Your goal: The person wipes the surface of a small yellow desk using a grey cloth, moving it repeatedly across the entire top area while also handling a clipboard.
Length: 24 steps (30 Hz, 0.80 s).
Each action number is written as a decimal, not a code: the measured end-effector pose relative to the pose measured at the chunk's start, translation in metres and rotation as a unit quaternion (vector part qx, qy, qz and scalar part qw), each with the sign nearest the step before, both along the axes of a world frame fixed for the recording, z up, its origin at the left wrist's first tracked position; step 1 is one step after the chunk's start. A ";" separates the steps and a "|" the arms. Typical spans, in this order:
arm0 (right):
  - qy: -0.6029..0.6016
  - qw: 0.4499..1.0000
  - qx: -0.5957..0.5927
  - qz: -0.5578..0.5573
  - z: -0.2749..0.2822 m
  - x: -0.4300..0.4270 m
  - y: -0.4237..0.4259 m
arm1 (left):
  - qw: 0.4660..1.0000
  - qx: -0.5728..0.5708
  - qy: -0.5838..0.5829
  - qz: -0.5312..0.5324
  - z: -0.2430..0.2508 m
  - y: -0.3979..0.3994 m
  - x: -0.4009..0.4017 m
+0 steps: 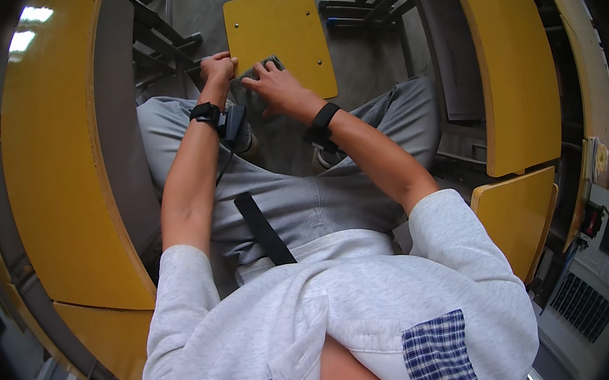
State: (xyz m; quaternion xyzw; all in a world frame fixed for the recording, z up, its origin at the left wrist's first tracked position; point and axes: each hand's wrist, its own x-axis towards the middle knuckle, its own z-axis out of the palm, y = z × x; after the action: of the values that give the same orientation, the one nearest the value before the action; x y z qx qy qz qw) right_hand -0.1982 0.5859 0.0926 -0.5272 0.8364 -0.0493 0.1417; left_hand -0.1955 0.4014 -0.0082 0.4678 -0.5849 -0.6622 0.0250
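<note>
A yellow wooden chair seat (280,38) with metal rivets lies in front of me at the top middle. My left hand (218,68) grips its left edge, fingers curled and thumb on top. My right hand (279,85) lies over the near left corner, fingers spread on a grey-green cloth (272,62). Part of the cloth rests on the seat, and part hangs over the near edge below. The fingers press down on the cloth; the palm hides some of it.
Yellow desk tops (54,159) stand along my left, and another desk (518,70) is on the right. Dark metal chair legs (370,13) reach in from both sides near the seat. Another yellow wooden panel (513,219) is at the lower right. My knees flank the grey floor (289,142).
</note>
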 end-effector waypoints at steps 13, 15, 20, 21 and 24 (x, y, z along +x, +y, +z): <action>-0.023 0.978 0.148 -0.144 -0.005 -0.031 0.040 | 1.000 -0.003 0.008 -0.025 0.023 0.006 0.008; 0.023 0.982 0.131 -0.137 -0.017 -0.022 0.034 | 1.000 -0.006 0.008 -0.025 0.027 0.008 0.006; 0.075 0.990 0.088 -0.086 -0.023 0.003 0.001 | 0.999 -0.029 0.004 -0.028 0.025 0.006 0.007; 0.074 0.989 0.089 -0.090 -0.023 0.008 -0.004 | 0.999 -0.028 0.004 -0.032 0.025 0.008 0.006; 0.069 0.991 0.091 -0.064 -0.014 0.018 -0.013 | 0.999 -0.042 -0.011 -0.029 0.027 0.014 0.005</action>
State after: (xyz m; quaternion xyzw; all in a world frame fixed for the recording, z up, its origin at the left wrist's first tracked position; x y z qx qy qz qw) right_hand -0.1803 0.5724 0.0783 -0.4593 0.8774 0.0547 0.1276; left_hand -0.1909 0.4153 0.0192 0.4566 -0.6257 -0.6322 0.0191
